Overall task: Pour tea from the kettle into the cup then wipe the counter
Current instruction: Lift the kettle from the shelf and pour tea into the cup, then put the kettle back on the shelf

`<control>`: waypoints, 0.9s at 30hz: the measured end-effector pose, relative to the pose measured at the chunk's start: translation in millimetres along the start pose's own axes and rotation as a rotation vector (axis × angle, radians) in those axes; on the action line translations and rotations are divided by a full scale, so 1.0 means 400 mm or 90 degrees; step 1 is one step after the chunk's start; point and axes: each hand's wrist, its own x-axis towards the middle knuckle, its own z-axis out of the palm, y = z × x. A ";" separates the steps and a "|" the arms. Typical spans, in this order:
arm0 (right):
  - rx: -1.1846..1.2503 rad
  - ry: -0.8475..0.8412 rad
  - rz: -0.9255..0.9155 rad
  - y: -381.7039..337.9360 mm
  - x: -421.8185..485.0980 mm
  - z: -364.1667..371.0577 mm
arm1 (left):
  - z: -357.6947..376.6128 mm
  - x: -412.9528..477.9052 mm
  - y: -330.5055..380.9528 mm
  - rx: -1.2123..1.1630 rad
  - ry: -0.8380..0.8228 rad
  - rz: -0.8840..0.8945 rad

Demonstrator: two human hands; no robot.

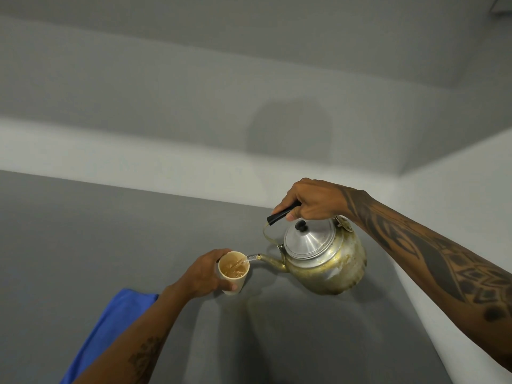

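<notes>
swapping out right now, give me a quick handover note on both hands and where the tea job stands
Right hand: gripping the black handle of the kettle, which is lifted and tilted left.
Left hand: wrapped around the cup, steadying it on the counter.
Tea is streaming from the spout into the cup, which looks well filled.
Blue cloth lies on the counter at lower left, untouched.
Left: stop pouring, set the kettle down, wipe the counter.
</notes>
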 end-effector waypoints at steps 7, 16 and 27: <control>0.015 0.006 -0.006 -0.006 -0.006 -0.003 | 0.000 -0.003 0.003 -0.002 0.003 -0.009; 0.142 0.031 0.019 0.031 -0.037 0.042 | 0.004 -0.005 -0.004 -0.002 0.011 -0.025; 0.176 0.067 0.059 0.070 -0.070 0.064 | -0.035 0.004 0.039 0.096 -0.104 -0.088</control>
